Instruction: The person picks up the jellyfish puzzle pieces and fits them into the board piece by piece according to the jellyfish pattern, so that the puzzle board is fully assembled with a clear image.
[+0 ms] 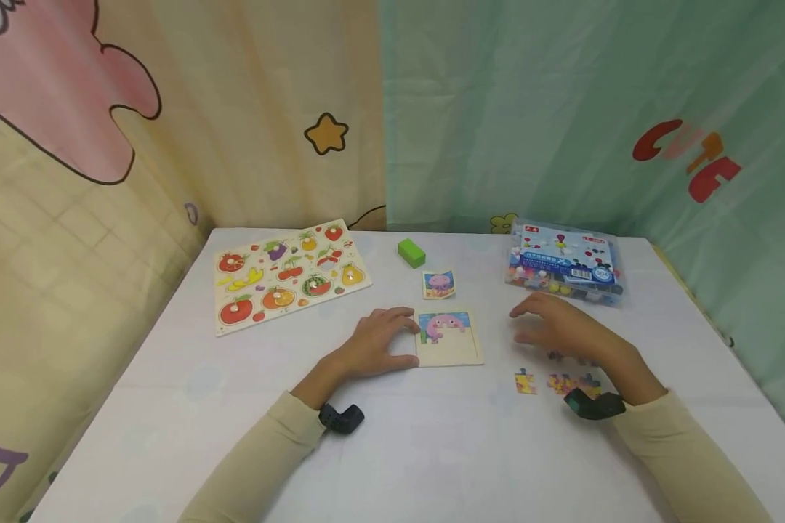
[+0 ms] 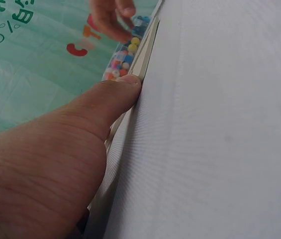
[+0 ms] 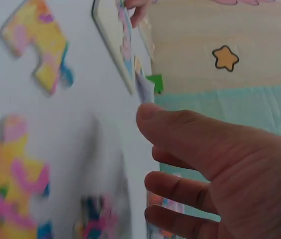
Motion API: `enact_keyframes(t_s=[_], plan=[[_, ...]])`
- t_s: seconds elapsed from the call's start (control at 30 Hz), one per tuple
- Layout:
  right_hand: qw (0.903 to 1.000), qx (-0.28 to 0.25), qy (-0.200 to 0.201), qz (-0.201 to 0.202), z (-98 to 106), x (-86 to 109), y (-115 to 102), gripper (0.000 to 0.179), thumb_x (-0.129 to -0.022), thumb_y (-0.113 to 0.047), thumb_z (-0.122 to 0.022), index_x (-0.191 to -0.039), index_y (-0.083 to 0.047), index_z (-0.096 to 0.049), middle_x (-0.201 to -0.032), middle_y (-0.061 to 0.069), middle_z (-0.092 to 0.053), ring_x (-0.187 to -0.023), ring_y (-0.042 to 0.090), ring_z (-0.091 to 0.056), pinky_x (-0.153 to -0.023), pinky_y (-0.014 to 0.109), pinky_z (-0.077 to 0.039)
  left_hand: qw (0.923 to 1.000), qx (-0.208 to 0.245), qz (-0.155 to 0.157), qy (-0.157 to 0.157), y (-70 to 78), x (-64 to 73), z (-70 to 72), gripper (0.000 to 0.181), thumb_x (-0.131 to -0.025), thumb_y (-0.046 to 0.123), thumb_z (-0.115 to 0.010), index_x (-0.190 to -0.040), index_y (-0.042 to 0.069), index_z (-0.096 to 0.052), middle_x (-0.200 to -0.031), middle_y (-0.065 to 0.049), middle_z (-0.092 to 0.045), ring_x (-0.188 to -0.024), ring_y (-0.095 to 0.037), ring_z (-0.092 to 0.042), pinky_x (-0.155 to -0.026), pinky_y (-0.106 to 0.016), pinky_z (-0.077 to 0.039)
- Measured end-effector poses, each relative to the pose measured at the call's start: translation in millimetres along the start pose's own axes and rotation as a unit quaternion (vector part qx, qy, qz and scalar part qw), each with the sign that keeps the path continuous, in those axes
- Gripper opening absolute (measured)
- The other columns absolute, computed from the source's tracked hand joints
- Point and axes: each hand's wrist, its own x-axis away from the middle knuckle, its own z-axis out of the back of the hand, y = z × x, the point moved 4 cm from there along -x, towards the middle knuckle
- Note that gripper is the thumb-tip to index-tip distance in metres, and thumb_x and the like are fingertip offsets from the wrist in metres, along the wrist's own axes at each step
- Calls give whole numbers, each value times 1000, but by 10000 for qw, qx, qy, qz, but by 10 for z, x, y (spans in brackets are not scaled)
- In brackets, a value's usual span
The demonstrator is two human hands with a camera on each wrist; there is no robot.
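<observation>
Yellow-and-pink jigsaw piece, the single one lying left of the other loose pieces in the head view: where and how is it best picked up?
Probably pinched by its near and far edges, coming from above: the yellow-and-pink jigsaw piece is thin and lies flat on the white-covered table, and the other colourful loose pieces sit close on its right.

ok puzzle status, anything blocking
Left fingers touching puzzle board; right fingers raised, empty. Board partly filled, loose pieces to its right. Nothing visible between right fingers and board.

Left hand (image 2: 63, 144) — thumb touching pale board's (image 2: 149, 50) edge | beyond: right hand (image 2: 111, 17), coloured balls (image 2: 125, 59) | white tabletop (image 2: 230, 124) | green curtain (image 2: 36, 84) — partial lettering (image 2: 77, 50)
</observation>
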Motion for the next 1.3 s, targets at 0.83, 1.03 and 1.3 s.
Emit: enact_keyframes(t_s=[0.83, 1.03, 1.3], plan=[[9972, 226, 689, -205, -62, 566, 394, 29, -88, -27, -81, -111, -12, -73, -119, 14, -60, -116, 40, -52, -97, 63, -41, 9999, -153, 39, -38, 16, -8, 7, 51, -89, 48, -74, -131, 23, -61, -157, -3, -40, -140, -31, -36, -103, -54, -33], [9966, 283, 729, -267, -69, 546, 352, 26, -87, -23, -81, -110, -12, -73, -120, 14, -60, -115, 39, -53, -95, 61, -43, 9998, -177, -13, 14, -12, -21, 1, 52, -88, 49, -74, -131, 23, -61, -156, -3, -40, -140, -30, -36, -103, -53, -34], [9984, 257, 444, -221, -47, 562, 393, 28, -88, -22, -80, -113, -11, -72, -122, 13, -59, -117, 39, -52, -98, 62, -42, 9999, -122, 28, -40, -7, -24, -4, 52, -89, 49, -74, -131, 23, -60, -157, -2, -39, -140, -29, -35, -103, -52, -33]])
